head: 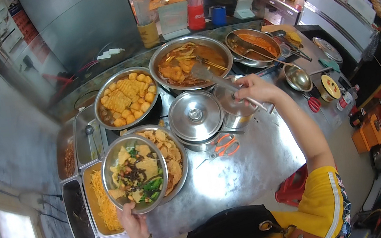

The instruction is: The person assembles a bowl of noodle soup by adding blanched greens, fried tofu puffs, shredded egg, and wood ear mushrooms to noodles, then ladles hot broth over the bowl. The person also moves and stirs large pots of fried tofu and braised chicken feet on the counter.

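My left hand (133, 219) grips the near rim of a stainless steel bowl (107, 177). Leafy greens, pale crisp pieces and dark shreds fill it. The bowl is over part of a larger metal basin of fried crisps (171, 159). My right hand (255, 90) holds a long metal serving utensil (220, 83). Its broad end reaches over the near right part of a large pot (159, 82) of reddish broth with flat fried pieces and wooden skewers; whether it touches the food cannot be told. Left of that pot stands a pot of tofu puffs (127, 99).
Before me are a lidded pot (195, 116), another lidded pot (235, 106) and orange-handled scissors (225, 146). Metal food trays (90, 206) line the left. At back right, a divided pot (253, 47) holds a ladle. A metal bowl (298, 77) and red scissors (314, 103) lie right.
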The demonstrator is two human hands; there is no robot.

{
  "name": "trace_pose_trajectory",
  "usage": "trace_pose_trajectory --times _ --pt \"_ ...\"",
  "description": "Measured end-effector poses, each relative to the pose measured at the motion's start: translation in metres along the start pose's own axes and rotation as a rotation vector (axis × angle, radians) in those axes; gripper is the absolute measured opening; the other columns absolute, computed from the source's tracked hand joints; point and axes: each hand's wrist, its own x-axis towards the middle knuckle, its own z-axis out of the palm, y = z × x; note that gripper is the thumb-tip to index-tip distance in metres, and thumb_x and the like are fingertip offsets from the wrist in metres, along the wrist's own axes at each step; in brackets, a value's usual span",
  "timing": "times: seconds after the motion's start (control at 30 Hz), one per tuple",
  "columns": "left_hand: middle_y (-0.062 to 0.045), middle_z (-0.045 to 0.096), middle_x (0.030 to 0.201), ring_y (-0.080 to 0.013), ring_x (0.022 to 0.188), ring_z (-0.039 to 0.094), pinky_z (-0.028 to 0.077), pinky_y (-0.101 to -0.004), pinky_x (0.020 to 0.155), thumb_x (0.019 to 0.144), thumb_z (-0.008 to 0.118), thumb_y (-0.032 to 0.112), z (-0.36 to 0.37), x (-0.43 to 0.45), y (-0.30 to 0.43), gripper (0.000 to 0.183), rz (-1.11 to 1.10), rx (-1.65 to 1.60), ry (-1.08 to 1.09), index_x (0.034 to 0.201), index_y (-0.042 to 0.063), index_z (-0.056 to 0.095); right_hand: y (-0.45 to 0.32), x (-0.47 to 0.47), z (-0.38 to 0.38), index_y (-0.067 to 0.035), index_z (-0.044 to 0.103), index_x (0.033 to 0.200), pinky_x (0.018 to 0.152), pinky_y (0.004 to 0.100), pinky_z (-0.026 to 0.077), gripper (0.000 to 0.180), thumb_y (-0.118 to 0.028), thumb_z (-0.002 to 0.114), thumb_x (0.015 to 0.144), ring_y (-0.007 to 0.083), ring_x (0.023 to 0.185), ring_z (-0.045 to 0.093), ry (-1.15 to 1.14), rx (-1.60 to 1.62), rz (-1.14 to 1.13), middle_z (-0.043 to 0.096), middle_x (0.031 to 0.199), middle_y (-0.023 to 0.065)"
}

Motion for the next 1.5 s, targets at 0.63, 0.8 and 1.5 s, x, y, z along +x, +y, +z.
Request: trace_pose_trajectory --times 0.63,0.8,1.5 --pt "-0.005 0.057 0.070 -0.0117 0.041 0.051 0.039 -0.0214 0.029 0.074 0.049 0.002 0.039 0.023 -0.012 0.028 -0.001 0.074 0.055 0.102 0.002 0.051 0.014 0.179 -0.055 -0.008 0.052 0.099 0.036 0.0208 0.042 0.030 -0.035 0.053 0.086 0.0078 0.043 0.050 -0.181 0.289 0.410 0.065 0.072 0.0124" --pt "-0.005 0.058 0.071 -0.0119 0.042 0.053 0.040 -0.0214 0.029 0.075 0.049 0.001 0.036 0.032 -0.021 0.027 0.002 0.107 0.075 0.102 0.001 0.051 0.037 0.194 -0.026 -0.009 0.050 0.099 0.035 0.0199 0.041 0.027 -0.032 0.054 0.087 0.0101 0.043 0.050 -0.143 0.555 0.332 0.065 0.078 0.0147" --pt "-0.010 0.059 0.078 -0.0155 0.042 0.053 0.041 -0.0225 0.029 0.074 0.051 0.000 0.061 0.042 -0.022 0.035 -0.054 0.096 0.000 0.109 -0.001 0.049 0.027 0.209 -0.019 -0.006 0.051 0.103 0.035 0.0209 0.042 0.032 -0.033 0.057 0.086 0.0081 0.044 0.049 -0.206 0.525 0.327 0.062 0.075 0.0102"
